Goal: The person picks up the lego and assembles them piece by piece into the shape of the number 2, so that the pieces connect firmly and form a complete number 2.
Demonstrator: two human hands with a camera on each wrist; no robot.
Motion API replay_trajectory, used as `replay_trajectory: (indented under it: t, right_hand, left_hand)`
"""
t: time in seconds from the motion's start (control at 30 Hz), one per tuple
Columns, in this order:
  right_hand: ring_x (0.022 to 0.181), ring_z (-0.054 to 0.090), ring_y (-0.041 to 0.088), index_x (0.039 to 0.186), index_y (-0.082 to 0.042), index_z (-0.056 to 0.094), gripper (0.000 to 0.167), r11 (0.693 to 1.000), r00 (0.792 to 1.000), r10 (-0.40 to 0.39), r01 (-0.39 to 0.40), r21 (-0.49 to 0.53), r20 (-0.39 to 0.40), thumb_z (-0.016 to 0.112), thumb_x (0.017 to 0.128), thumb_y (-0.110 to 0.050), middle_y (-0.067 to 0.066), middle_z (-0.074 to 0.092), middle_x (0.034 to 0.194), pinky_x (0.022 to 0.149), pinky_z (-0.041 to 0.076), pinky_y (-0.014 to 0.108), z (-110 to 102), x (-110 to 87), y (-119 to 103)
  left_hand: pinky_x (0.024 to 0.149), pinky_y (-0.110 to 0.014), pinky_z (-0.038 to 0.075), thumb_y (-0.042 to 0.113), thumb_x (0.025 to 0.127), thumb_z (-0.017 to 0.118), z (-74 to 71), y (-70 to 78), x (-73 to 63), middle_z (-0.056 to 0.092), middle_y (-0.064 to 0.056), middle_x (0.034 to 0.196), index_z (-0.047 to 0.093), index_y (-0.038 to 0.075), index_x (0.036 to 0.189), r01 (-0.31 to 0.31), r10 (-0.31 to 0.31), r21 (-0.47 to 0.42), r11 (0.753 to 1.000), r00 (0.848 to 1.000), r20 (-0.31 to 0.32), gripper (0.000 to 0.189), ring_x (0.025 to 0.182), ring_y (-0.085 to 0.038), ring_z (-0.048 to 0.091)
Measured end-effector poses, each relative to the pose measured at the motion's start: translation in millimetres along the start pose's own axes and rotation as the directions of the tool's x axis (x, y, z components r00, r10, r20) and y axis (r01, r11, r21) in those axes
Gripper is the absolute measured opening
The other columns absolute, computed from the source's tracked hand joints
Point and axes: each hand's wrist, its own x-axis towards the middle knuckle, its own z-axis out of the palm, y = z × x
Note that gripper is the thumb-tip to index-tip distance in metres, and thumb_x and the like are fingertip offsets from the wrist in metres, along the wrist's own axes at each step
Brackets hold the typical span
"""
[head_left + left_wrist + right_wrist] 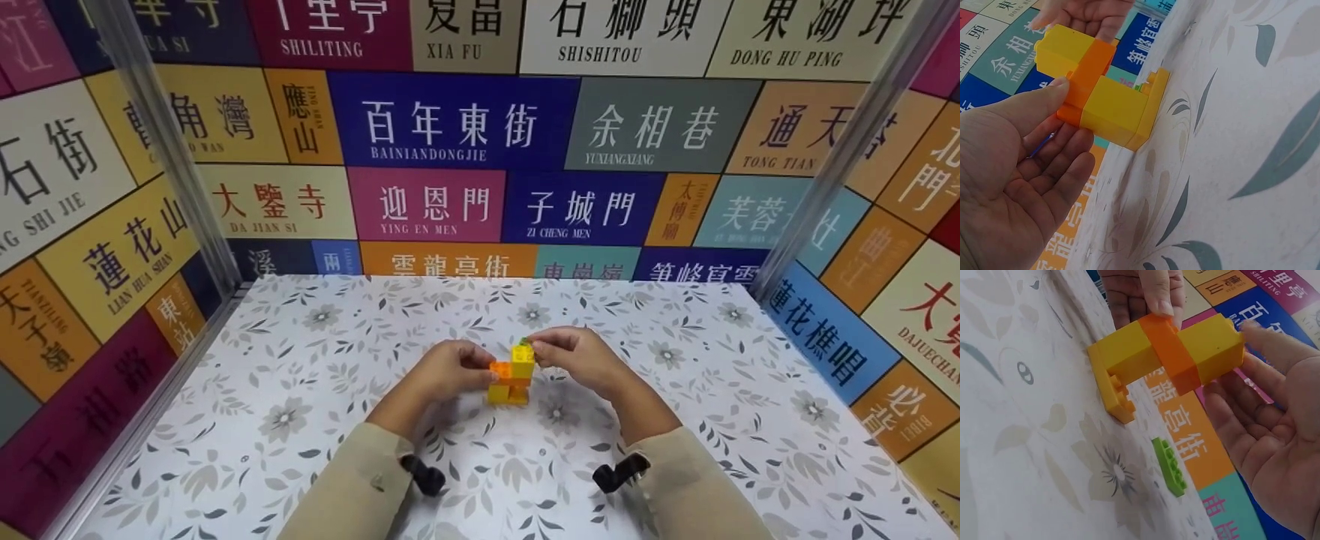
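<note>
A small built piece of toy building bricks stands on the table in front of me. It has a yellow base plate (1107, 385), a yellow brick (1114, 109) on that, an orange brick (1169, 354) across, and another yellow brick (1210, 346) on top at the overhanging end. My left hand (451, 369) pinches the orange brick at its left end between thumb and fingers. My right hand (581, 356) holds the top yellow brick at its right side, one digit against the studded end. Beyond the build, a green brick (1168, 467) lies on the table.
The table (225, 450) has a white cover printed with leaves and flowers. Panels with coloured name signs (457, 124) rise along the back and both sides. A dark strap end (424, 476) hangs at the left cuff, and a similar strap (621, 474) at the right.
</note>
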Motion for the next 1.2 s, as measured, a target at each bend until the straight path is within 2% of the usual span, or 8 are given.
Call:
replay_trajectory:
  t: [0.1, 0.2, 0.27, 0.47, 0.6, 0.77, 1.03, 1.2]
  right_hand:
    - [0.122, 0.071, 0.035, 0.139, -0.007, 0.069, 0.049, 0.999, 0.998, 0.043, -0.042, 0.024, -0.049, 0.07, 0.104, -0.042, 0.014, 0.074, 0.134, 0.112, 0.055, 0.051, -6.4, 3.5, 9.0]
    - [0.126, 0.07, 0.035, 0.142, -0.008, 0.067, 0.05, 0.997, 0.991, 0.078, -0.08, -0.012, -0.108, 0.071, 0.104, -0.041, 0.016, 0.07, 0.142, 0.113, 0.054, 0.051, -13.8, 7.8, 17.9]
    - [0.127, 0.069, 0.033, 0.143, -0.008, 0.066, 0.05, 0.995, 0.985, 0.093, -0.098, -0.027, -0.144, 0.072, 0.104, -0.038, 0.014, 0.071, 0.141, 0.112, 0.055, 0.048, -16.7, 10.7, 21.8]
    - [0.13, 0.067, 0.029, 0.145, -0.009, 0.065, 0.05, 0.985, 0.97, 0.137, -0.155, -0.078, -0.203, 0.075, 0.101, -0.03, 0.012, 0.07, 0.142, 0.108, 0.057, 0.041, -18.4, 19.8, 33.5]
    - [0.132, 0.065, 0.031, 0.144, -0.011, 0.066, 0.05, 0.966, 0.961, 0.182, -0.214, -0.143, -0.208, 0.077, 0.099, -0.03, 0.012, 0.07, 0.143, 0.112, 0.055, 0.048, -16.9, 26.0, 38.9]
    - [0.135, 0.063, 0.033, 0.143, -0.013, 0.066, 0.051, 0.949, 0.946, 0.24, -0.276, -0.155, -0.216, 0.08, 0.097, -0.03, 0.013, 0.069, 0.145, 0.116, 0.051, 0.052, -14.8, 34.8, 41.9]
    - [0.135, 0.063, 0.031, 0.14, -0.011, 0.068, 0.054, 0.938, 0.942, 0.242, -0.289, -0.191, -0.234, 0.084, 0.092, -0.03, 0.013, 0.069, 0.143, 0.117, 0.05, 0.049, -8.7, 41.4, 45.2]
    - [0.128, 0.064, 0.03, 0.14, -0.016, 0.069, 0.054, 0.919, 0.944, 0.239, -0.295, -0.263, -0.226, 0.085, 0.09, -0.03, 0.012, 0.069, 0.139, 0.113, 0.051, 0.049, -5.4, 42.8, 48.1]
  left_hand:
    - [0.104, -0.04, 0.056, 0.026, 0.09, 0.087, 1.1, -1.4, 0.9, 0.076, 0.004, 0.107, 0.079, 0.025, 0.106, -0.028, 0.028, 0.01, 1.0, 1.0, -0.01, 0.018, 0.104, -0.017, 0.069]
    - [0.098, -0.038, 0.057, 0.026, 0.091, 0.087, 1.8, -1.6, 1.7, 0.076, 0.004, 0.106, 0.079, 0.023, 0.106, -0.052, 0.053, 0.028, 0.998, 0.998, -0.017, 0.017, 0.101, -0.016, 0.069]
    - [0.097, -0.037, 0.058, 0.027, 0.091, 0.087, 1.6, -1.6, 2.1, 0.077, 0.003, 0.106, 0.08, 0.022, 0.106, -0.066, 0.067, 0.033, 0.997, 0.998, -0.018, 0.018, 0.1, -0.016, 0.069]
    - [0.101, -0.04, 0.057, 0.025, 0.091, 0.087, -0.2, -1.9, 1.0, 0.076, 0.003, 0.107, 0.079, 0.024, 0.105, -0.044, 0.044, 0.006, 0.999, 0.999, -0.011, 0.017, 0.103, -0.018, 0.069]
    - [0.102, -0.04, 0.056, 0.024, 0.09, 0.087, 0.7, -3.0, 0.7, 0.076, 0.002, 0.107, 0.078, 0.023, 0.106, -0.052, 0.052, -0.002, 0.999, 0.999, -0.007, 0.018, 0.103, -0.018, 0.069]
    - [0.102, -0.04, 0.056, 0.023, 0.089, 0.088, 2.2, -2.3, 2.1, 0.076, 0.002, 0.106, 0.079, 0.023, 0.105, -0.054, 0.054, -0.012, 0.998, 0.999, -0.006, 0.019, 0.103, -0.018, 0.069]
    - [0.104, -0.041, 0.055, 0.024, 0.088, 0.089, 1.6, -1.9, 2.6, 0.076, 0.003, 0.106, 0.078, 0.024, 0.104, -0.028, 0.028, -0.024, 0.999, 1.0, -0.002, 0.019, 0.104, -0.018, 0.069]
    - [0.103, -0.04, 0.056, 0.027, 0.09, 0.088, 1.4, -1.6, 0.6, 0.076, 0.004, 0.108, 0.079, 0.024, 0.107, -0.055, 0.055, 0.023, 0.998, 0.998, -0.012, 0.02, 0.104, -0.017, 0.069]
